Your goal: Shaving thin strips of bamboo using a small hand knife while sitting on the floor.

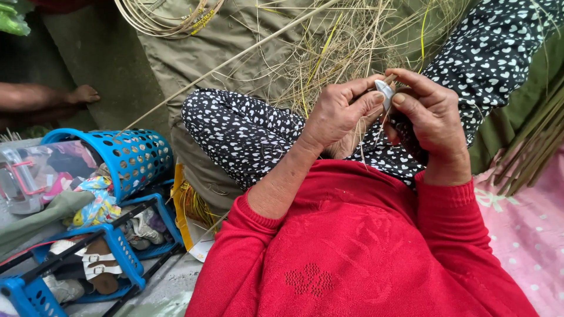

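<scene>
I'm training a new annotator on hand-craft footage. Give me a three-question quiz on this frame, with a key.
1. True or false: both hands are pinching the small pale blade.
2. What lies to the person's left? A) a blue basket on its side, B) a metal bucket, C) a wooden stool.
3. Fill in: the sweater sleeves are ____.

Key
1. True: the left hand and right hand meet at the blade, over a thin pale strip, above the knees in black heart-print trousers.
2. A.
3. Red.
</scene>
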